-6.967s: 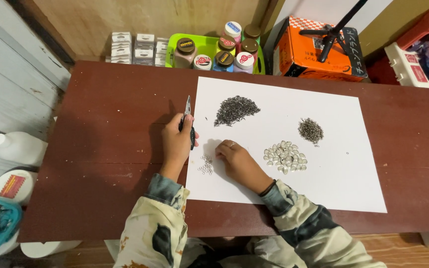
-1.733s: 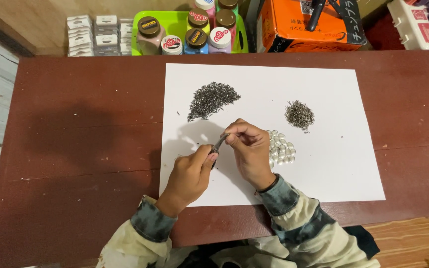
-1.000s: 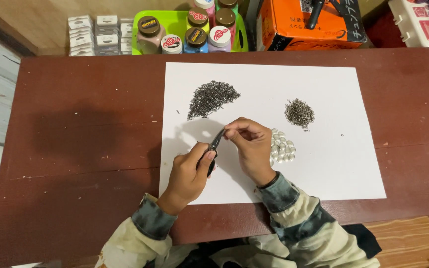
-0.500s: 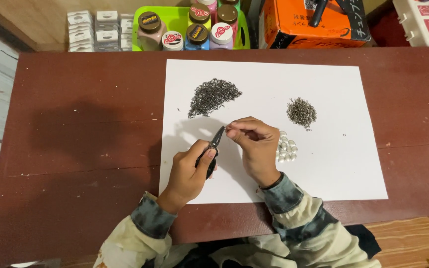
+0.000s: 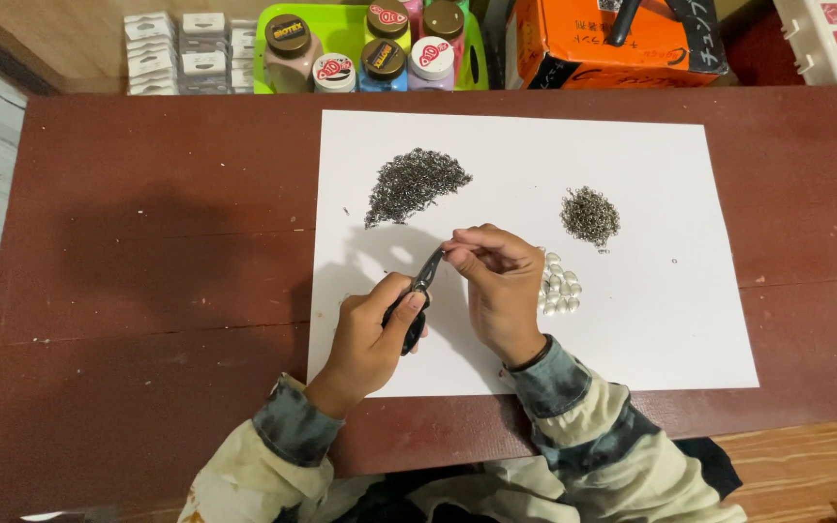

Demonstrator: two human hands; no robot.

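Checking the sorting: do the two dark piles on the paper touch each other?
No: the larger dark pile and the smaller one lie apart, with bare white paper between them.

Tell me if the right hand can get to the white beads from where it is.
Probably yes. The right hand lies right beside the white beads on the paper, with nothing between, though its fingers are pinched at the pliers tip.

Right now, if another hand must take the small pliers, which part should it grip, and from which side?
Probably the black handles at the near end of the pliers, approached from the near edge of the white paper. The left hand already wraps those handles, and the narrow nose points away toward the right hand, whose fingers meet it, so the tip is crowded.
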